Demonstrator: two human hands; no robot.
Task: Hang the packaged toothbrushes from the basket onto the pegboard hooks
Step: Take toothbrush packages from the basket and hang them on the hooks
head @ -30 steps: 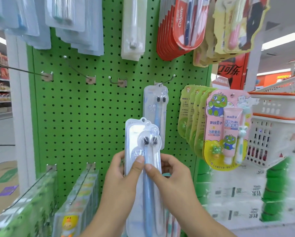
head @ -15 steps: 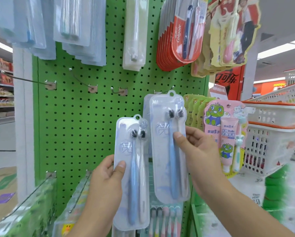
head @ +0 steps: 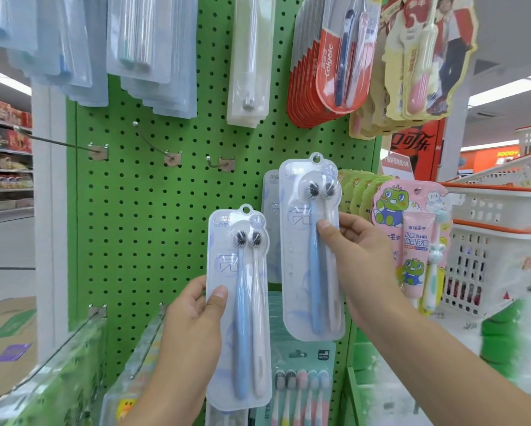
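A person's two bare hands each hold a clear plastic blister pack in front of a green perforated pegboard (head: pixel 153 229) that fills the middle of the frame. The left hand (head: pixel 193 321), at lower centre, grips the lower toothbrush pack (head: pixel 239 305) by its left edge, thumb pressed flat on the glossy front. This pack is a rounded rectangle with a hang tab at the top, holding one blue and one white brush with dark bristles. The right hand (head: pixel 359 256), right of centre, pinches the upper toothbrush pack (head: pixel 310 250), thumb on the front and fingers curled behind; it is the same shape and is raised higher, overlapping a like pack already hanging on the board behind it. Three thin bare metal hooks (head: pixel 221 162) jut from the board at centre left. Across the top hang frosted packs and a stack of red oval Colgate packs (head: pixel 322 72). At right hangs a pink children's toothpaste card (head: pixel 411 241), and beyond it white slatted plastic baskets (head: pixel 497 272) with orange rims.
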